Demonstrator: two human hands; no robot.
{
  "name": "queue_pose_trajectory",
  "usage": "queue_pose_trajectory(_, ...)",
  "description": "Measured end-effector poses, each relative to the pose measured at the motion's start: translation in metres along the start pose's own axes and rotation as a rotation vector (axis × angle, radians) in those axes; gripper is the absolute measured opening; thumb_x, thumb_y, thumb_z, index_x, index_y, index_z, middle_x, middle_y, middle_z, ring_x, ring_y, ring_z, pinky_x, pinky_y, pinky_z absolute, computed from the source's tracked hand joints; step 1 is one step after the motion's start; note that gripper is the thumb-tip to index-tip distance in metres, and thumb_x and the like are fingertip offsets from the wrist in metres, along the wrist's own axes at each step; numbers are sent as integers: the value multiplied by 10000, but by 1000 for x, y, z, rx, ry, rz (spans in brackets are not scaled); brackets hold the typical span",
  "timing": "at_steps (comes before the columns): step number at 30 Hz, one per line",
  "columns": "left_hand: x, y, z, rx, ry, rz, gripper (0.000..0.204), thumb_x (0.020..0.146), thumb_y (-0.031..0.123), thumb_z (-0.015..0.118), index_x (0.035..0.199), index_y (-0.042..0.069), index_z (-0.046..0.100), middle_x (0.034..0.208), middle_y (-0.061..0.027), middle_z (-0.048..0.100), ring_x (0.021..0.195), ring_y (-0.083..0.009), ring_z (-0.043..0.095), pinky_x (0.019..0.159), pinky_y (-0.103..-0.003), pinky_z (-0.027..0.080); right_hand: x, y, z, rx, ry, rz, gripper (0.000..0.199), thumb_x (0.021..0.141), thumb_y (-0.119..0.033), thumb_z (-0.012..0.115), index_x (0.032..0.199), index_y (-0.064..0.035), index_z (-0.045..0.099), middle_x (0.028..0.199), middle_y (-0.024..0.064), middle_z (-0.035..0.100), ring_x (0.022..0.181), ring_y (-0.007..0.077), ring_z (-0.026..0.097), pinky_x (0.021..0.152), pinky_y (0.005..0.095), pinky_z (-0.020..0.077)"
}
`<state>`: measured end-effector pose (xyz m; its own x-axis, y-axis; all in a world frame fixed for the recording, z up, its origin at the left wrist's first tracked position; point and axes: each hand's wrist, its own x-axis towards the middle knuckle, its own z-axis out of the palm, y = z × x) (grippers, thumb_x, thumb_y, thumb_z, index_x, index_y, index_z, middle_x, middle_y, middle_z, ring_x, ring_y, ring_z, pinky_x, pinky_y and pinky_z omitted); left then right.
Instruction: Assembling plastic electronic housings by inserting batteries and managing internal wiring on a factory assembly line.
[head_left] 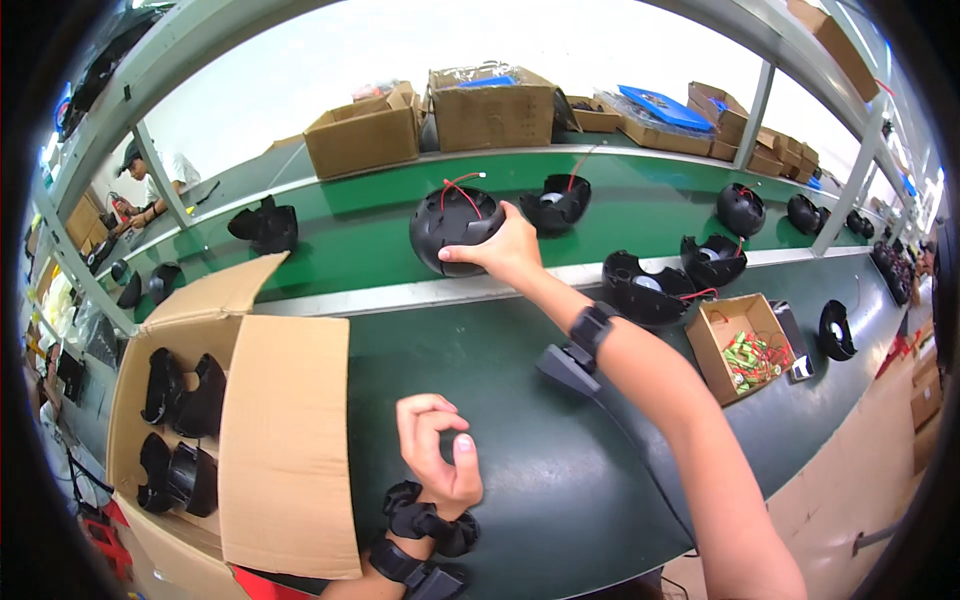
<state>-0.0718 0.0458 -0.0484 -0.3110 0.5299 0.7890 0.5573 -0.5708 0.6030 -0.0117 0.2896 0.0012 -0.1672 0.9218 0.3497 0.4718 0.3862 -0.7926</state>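
Observation:
My right hand (505, 248) reaches over to the green conveyor belt and grips a round black plastic housing (440, 228), thumb on the near side and fingers around the right side. Red wires (462, 190) with a small white connector stick up from its top. Over the dark green bench, my left hand (440, 450) is held with the fingers loosely curled and the thumb apart, with nothing in it. Just right of the gripped housing, an open black half shell (557, 205) with a red wire lies on the belt.
At left stands an open cardboard box (290, 440) holding several black shells (185, 395). Black half shells (645, 287) sit near the bench's back edge, beside a small carton (712, 350) of green parts with red wires. Cardboard boxes (490, 115) line the shelf behind. A person (160, 180) works at far left.

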Motion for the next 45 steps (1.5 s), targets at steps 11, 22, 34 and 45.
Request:
queue_pose_trajectory(11, -3, 2, 0, 1, -74, -38, 104, 726, 131, 558, 721, 29, 543, 812, -118, 500, 670, -219, 489, 570, -313, 401, 52, 25, 56, -91, 60, -43, 1256, 410, -507, 887, 1326, 116, 294, 1281, 268, 466, 1174, 343, 512, 944, 393, 462)
queue_pose_trajectory(22, 0, 2, 0, 9, -101, 37, 122, 747, 128, 514, 698, 16, 518, 791, -132, 491, 671, -213, 475, 577, -307, 390, 103, 59, -89, -1055, -502, -254, 475, 585, -55, 752, 1048, -89, 649, 1056, 149, 655, 1013, 275, 626, 823, 405, 514)
queue_pose_trajectory(34, -1, 6, 3, 32, -90, 72, 120, 745, 124, 519, 705, 11, 515, 819, -135, 485, 683, -218, 474, 595, -313, 397, 86, 46, -129, -187, -497, -177, 247, 664, -133, 764, 830, 10, 650, 723, 45, 666, 687, 133, 636, 623, 263, 492)
queue_pose_trajectory(45, -6, 5, -9, 46, 37, 255, 456, 801, 452, 482, 957, 30, 561, 1058, -187, 488, 944, -332, 489, 824, -478, 403, -110, -27, -102, 808, -876, 633, 181, 829, -211, 702, 837, -42, 639, 740, 43, 648, 653, 104, 603, 598, 238, 466)
